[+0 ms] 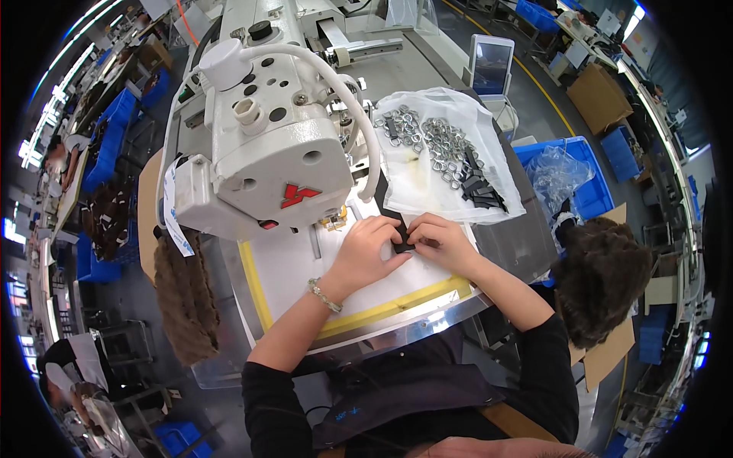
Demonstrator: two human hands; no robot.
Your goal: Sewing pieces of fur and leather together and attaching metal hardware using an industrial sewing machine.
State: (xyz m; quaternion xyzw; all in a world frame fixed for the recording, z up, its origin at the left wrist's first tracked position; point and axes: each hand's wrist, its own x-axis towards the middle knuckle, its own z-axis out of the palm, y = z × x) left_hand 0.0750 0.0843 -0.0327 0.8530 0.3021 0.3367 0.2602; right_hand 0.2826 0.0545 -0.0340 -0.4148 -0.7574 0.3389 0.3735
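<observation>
A white sewing machine [279, 168] with a gold-coloured presser part [334, 220] stands over a white work plate [298, 282] edged with yellow tape. Just right of that presser part, my left hand [365, 252] has its fingers bent over a narrow black strip [402, 229], gripping its left side. My right hand [441, 246] pinches the same strip from the right. Beyond both hands, a white cloth [489, 133] holds several metal rings [447, 141] and several short black pieces [481, 191].
Brown furry material [187, 305] hangs left of the table; more [599, 290] lies in a cardboard box at right. A blue bin [595, 191] with clear plastic stands at right, near a tablet [487, 65]. Other people [69, 145] work along the left side.
</observation>
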